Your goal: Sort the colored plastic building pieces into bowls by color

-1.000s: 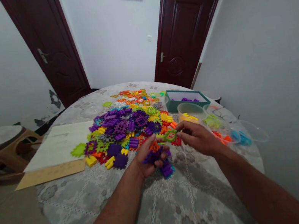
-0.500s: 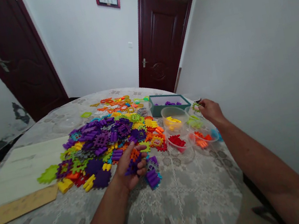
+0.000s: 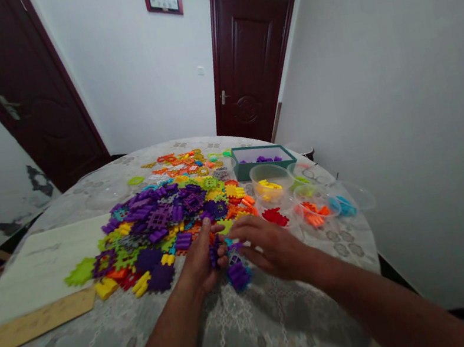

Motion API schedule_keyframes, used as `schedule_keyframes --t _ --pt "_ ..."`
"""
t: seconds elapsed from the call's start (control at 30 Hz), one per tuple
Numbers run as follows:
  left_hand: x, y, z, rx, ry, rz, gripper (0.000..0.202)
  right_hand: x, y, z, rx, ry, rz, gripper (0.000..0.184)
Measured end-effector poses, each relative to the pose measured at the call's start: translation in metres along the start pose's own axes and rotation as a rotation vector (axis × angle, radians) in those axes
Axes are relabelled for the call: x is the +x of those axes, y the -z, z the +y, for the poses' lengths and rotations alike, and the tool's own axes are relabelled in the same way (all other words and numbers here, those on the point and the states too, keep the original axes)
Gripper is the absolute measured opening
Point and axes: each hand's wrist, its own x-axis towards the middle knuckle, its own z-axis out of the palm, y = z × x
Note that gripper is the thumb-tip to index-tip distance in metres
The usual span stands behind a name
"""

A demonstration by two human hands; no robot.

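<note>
My left hand (image 3: 202,257) is closed around a few toothed plastic building pieces (image 3: 213,252), purple with some orange; the palm and fingers partly hide them. Close beside it on the right is my right hand (image 3: 271,244), its fingers and thumb apart and pointing at the held pieces. I see nothing between those fingers. Below the hands, a small cluster of purple and blue pieces (image 3: 239,276) lies on the tablecloth. A large heap of mixed toothed pieces (image 3: 161,214), mostly purple on top, spreads just beyond and left of my left hand.
Clear bowls hold yellow pieces (image 3: 270,186), red pieces (image 3: 274,217), orange pieces (image 3: 313,213) and blue pieces (image 3: 343,206). A green box (image 3: 265,169) with purple pieces stands behind them. Flat cardboard (image 3: 37,315) lies at left; orange pieces (image 3: 176,162) lie at the far side.
My right hand has come back from the bowls at the right to beside my left hand. The green piece it held has left its fingers. My left hand keeps its pieces.
</note>
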Motion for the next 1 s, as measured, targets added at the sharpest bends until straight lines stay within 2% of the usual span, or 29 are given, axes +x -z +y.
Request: schedule_keyframes --t 0.1,0.2,0.3,0.4,0.47,0.53,0.6,0.7,0.77,0.83,0.9,1.0 --pt "0.000 0.000 -0.003 0.081 -0.081 0.060 0.053 0.006 -0.034 -0.018 -0.077 0.083 -0.073 0.030" --pt "0.001 0.002 -0.006 0.156 -0.143 0.087 0.062 0.009 -0.045 -0.012 -0.224 0.096 -0.138 0.023" --pt "0.002 0.002 -0.009 0.188 -0.177 0.084 0.062 0.010 -0.039 -0.006 -0.312 0.165 -0.189 0.020" --pt "0.003 0.002 -0.009 0.162 -0.131 0.082 0.058 0.008 -0.025 -0.009 -0.248 0.183 -0.184 0.019" --pt "0.003 0.001 -0.005 0.100 -0.082 0.088 0.054 0.008 -0.012 -0.011 -0.109 0.094 -0.119 0.016" --pt "0.002 0.002 0.000 0.015 -0.043 0.083 0.047 0.011 0.005 -0.004 0.013 -0.063 -0.058 0.014" --pt "0.001 0.002 0.005 -0.076 -0.010 0.059 0.039 0.021 0.023 0.016 0.071 -0.232 -0.038 0.011" --pt "-0.001 0.003 0.011 -0.180 0.037 0.044 0.030 0.046 0.052 0.067 0.127 -0.484 -0.034 0.008" --pt "-0.001 0.003 0.014 -0.218 0.047 0.053 0.027 0.067 0.069 0.107 0.095 -0.668 0.108 0.007" --pt "-0.002 0.003 0.015 -0.229 0.046 0.058 0.026 0.086 0.082 0.142 0.034 -0.726 0.252 0.013" --pt "-0.002 0.003 0.015 -0.229 0.039 0.059 0.025 0.100 0.091 0.167 -0.011 -0.746 0.362 0.024" --pt "-0.002 0.003 0.015 -0.249 0.024 0.060 0.025 0.104 0.091 0.180 -0.037 -0.748 0.440 0.033"
